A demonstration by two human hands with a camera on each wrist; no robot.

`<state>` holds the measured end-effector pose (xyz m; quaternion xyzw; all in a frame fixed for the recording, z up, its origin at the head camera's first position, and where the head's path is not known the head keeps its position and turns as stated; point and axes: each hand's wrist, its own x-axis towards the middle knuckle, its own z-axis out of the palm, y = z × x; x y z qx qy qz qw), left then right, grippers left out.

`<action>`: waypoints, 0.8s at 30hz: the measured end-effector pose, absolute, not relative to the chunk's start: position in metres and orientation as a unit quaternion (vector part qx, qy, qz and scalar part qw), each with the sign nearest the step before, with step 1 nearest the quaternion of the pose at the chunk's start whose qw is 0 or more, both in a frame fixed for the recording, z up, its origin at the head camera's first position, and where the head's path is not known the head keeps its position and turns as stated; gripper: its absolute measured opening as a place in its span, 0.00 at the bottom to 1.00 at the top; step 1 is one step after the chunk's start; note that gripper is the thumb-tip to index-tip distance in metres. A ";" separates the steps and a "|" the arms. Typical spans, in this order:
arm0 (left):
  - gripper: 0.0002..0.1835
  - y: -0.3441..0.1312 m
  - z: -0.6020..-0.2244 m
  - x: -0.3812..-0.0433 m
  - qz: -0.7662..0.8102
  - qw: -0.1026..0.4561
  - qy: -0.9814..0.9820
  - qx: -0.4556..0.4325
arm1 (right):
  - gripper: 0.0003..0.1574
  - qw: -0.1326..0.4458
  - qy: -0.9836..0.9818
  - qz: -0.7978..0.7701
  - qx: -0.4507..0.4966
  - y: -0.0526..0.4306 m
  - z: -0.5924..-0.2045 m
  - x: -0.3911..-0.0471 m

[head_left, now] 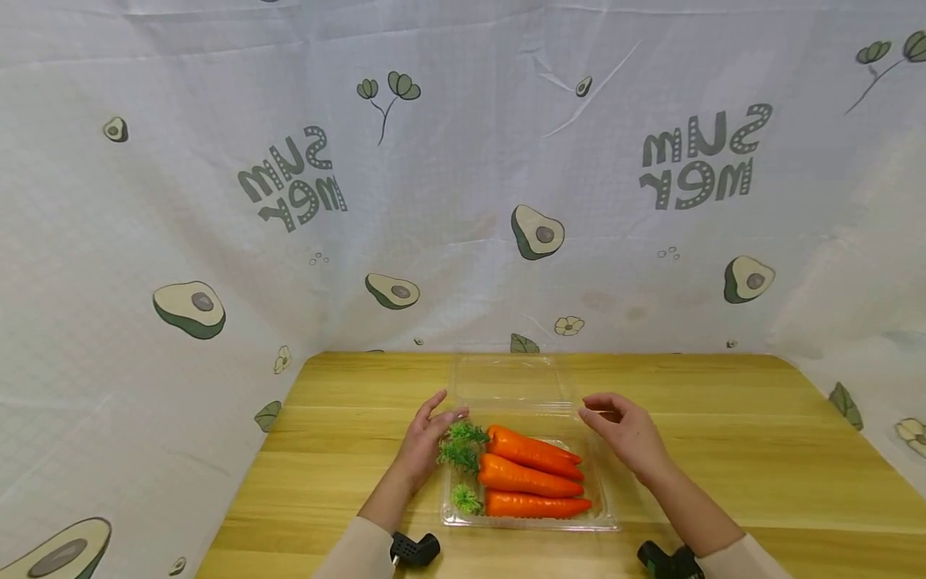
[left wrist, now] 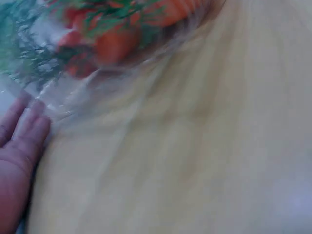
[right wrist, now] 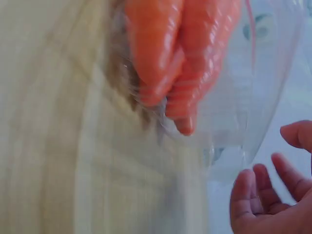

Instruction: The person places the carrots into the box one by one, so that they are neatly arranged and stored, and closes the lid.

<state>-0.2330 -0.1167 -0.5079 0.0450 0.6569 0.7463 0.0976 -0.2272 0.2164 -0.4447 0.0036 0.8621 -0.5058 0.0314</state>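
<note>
A clear plastic clamshell box [head_left: 531, 527] stands on the table with its lid [head_left: 510, 379] swung back, away from me. Several orange carrots [head_left: 531, 476] lie in it side by side, leafy green tops [head_left: 460, 454] to the left and tips to the right. Beside the box's far left corner is my left hand [head_left: 423, 442], fingers extended; in the left wrist view its fingertips [left wrist: 43, 124] are right by the plastic wall. My right hand [head_left: 629, 434] hovers near the far right corner, fingers loosely bent, and holds nothing. Blur in the left wrist view hides whether the left fingers touch.
The wooden table [head_left: 745, 450] extends to both sides of the box. Behind it and at both sides hangs a white cloth [head_left: 448, 177] printed with avocados and lettering. Black devices [head_left: 415, 551] are near both wrists.
</note>
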 end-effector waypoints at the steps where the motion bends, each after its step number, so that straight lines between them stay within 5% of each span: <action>1: 0.37 -0.119 -0.507 -0.235 0.747 0.108 0.654 0.045 | 0.34 0.054 0.849 -0.525 0.011 0.220 -0.445 -0.231; 6: 0.37 -0.136 -0.499 -0.244 0.731 0.162 0.662 0.028 | 0.39 0.182 0.743 -0.643 0.034 0.235 -0.450 -0.248; 12: 0.32 -0.147 -0.485 -0.253 0.709 0.238 0.664 0.018 | 0.21 0.303 0.631 -0.714 -0.009 0.244 -0.458 -0.261; 15: 0.32 -0.146 -0.480 -0.258 0.697 0.257 0.670 0.021 | 0.14 0.328 0.594 -0.734 -0.023 0.246 -0.461 -0.263; 24: 0.33 -0.144 -0.473 -0.263 0.682 0.266 0.680 0.026 | 0.17 0.332 0.571 -0.749 -0.046 0.251 -0.468 -0.267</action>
